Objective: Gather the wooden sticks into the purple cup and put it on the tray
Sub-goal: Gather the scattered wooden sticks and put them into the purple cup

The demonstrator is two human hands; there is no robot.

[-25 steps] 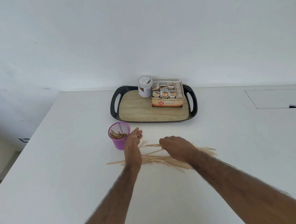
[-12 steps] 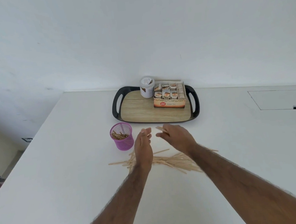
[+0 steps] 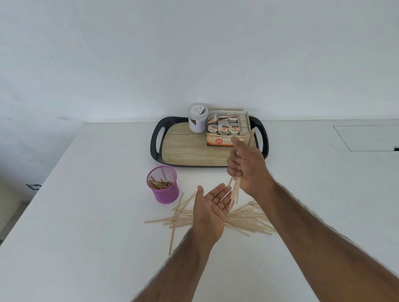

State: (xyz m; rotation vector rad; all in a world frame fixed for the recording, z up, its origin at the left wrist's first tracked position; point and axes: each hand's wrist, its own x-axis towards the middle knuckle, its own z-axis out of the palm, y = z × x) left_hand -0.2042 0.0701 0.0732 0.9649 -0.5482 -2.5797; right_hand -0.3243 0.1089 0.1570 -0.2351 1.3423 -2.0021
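Head camera looks down on a white counter [image 3: 79, 237] set against a white wall. The right hand [image 3: 247, 168] is raised above the counter, its fingers curled tightly round a bundle of thin, flat, pale wooden sticks [image 3: 250, 139]. The bundle stands nearly upright, tilted a little to the right, with its upper ends showing above the fist in front of the tray and its lower ends sticking out below. The left hand [image 3: 211, 207] is held palm up just left of and below the right, fingers relaxed, holding nothing. Its fingertips lie close to the bundle's lower ends, though whether they touch cannot be told. Under both hands a loose heap of flat wooden sticks [image 3: 250, 220] lies scattered on the counter, most running left to right, a few angled towards the cup. The round purple mesh cup [image 3: 164, 191] stands upright on the counter left of the hands, just beside the far left edge of the heap, with a small lot of sticks [image 3: 158, 182] inside. Farther off, near the wall, sits an oval black-rimmed tray with a wood-grain floor [image 3: 183, 150]. It carries a white lidded round jar [image 3: 198, 119] and, just beside it on the right, an open cardboard box of small packets [image 3: 225, 129]. A rectangular hatch outline [image 3: 384, 136] marks the counter at far right.
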